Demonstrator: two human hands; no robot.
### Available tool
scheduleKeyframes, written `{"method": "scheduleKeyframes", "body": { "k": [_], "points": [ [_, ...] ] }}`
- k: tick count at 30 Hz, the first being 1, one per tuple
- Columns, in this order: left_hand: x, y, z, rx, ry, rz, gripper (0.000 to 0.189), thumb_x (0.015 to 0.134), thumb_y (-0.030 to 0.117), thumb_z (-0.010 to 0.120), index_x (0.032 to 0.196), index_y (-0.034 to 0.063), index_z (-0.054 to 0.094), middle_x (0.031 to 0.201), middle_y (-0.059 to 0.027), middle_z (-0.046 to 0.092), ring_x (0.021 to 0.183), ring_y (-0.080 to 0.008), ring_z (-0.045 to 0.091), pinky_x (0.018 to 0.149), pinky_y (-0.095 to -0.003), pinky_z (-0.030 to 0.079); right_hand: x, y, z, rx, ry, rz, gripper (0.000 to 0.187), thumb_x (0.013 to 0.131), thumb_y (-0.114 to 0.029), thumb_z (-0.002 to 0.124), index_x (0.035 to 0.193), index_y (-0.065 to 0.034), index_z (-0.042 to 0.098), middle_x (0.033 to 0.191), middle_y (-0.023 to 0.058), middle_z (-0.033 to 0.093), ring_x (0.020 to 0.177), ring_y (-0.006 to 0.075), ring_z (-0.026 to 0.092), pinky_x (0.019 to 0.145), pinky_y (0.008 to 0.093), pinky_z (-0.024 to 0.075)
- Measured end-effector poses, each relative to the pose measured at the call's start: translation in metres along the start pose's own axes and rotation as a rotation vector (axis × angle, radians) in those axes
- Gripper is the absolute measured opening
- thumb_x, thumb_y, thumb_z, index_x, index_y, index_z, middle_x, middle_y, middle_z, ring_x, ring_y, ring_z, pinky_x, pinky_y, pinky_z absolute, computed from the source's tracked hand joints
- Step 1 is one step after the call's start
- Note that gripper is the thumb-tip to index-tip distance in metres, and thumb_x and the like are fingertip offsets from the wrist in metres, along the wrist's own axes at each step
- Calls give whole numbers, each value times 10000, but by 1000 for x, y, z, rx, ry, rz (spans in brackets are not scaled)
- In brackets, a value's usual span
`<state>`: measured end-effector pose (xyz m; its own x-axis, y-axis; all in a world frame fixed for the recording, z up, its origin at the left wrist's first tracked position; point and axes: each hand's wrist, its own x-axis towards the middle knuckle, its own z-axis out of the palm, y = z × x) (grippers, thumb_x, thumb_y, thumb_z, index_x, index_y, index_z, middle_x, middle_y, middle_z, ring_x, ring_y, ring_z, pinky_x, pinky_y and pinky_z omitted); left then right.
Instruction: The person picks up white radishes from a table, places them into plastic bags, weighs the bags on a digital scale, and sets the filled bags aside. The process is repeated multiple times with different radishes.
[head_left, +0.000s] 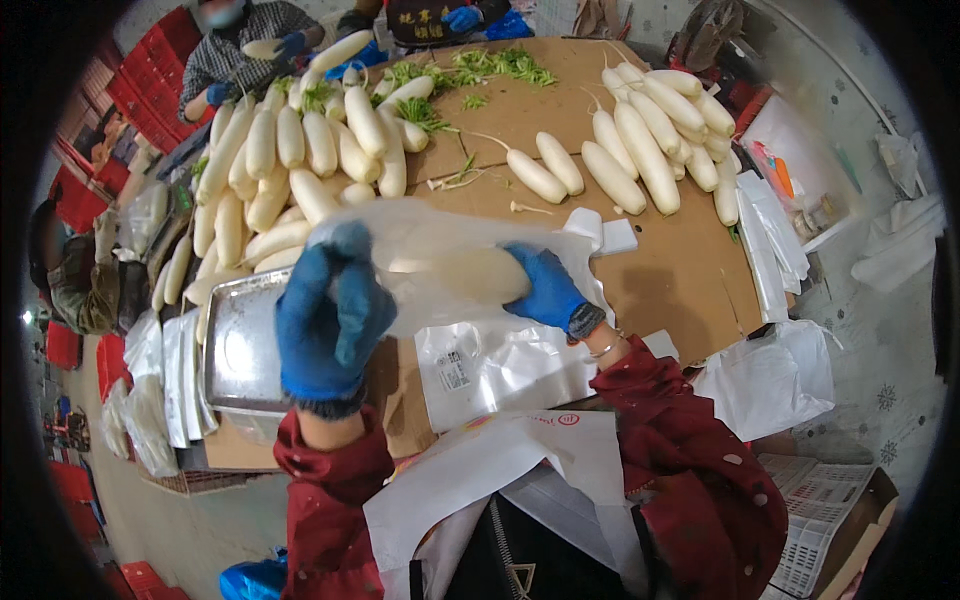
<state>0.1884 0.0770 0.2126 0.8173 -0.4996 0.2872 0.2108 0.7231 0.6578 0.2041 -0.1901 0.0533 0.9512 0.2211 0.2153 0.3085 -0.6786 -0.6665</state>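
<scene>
In front of me a white daikon radish (487, 276) lies sideways in the air, its left part seen blurred through a clear plastic bag (420, 232). My right hand (551, 289), in a blue coated glove, grips the radish at its right end. Curled fingers of my gloved left hand (330, 322) pinch the bag near its left side. How far the radish reaches into the bag is blurred. Beneath both hands lies a stack of flat plastic bags (510, 367) bearing a printed label.
A metal scale platform (247, 341) stands left of my left hand. Daikon radishes pile up at the left (262, 165) and right (660, 127) of the cardboard-covered table (510, 97). Cut greens (517, 67) lie at the back. A masked co-worker (240, 52) handles a radish across the table.
</scene>
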Motion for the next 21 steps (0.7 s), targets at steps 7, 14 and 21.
{"method": "scheduleKeyframes", "body": {
  "k": [7,14,21],
  "points": [
    [7,-8,-11,125,313,17,438,985,252,412,1311,-40,431,964,-114,647,499,-83,421,467,-173,313,-31,14,-46,-96,-435,209,709,740,-340,749,1340,-84,473,1240,202,559,1134,369,534,986,397,422],
    [16,-38,-12,265,123,-196,882,757,362,709,1425,6,258,931,-248,647,525,-213,610,460,-256,474,-17,44,-152,1004,-147,242,271,914,-154,527,1063,37,649,1023,126,677,904,172,643,850,277,482],
    [10,-53,-7,64,55,-315,893,748,233,722,1415,-45,197,854,-282,636,501,-249,608,410,-281,473,61,218,-123,-663,448,554,704,695,-293,756,1310,-76,493,1052,173,634,949,326,621,844,385,503]
  ]
}}
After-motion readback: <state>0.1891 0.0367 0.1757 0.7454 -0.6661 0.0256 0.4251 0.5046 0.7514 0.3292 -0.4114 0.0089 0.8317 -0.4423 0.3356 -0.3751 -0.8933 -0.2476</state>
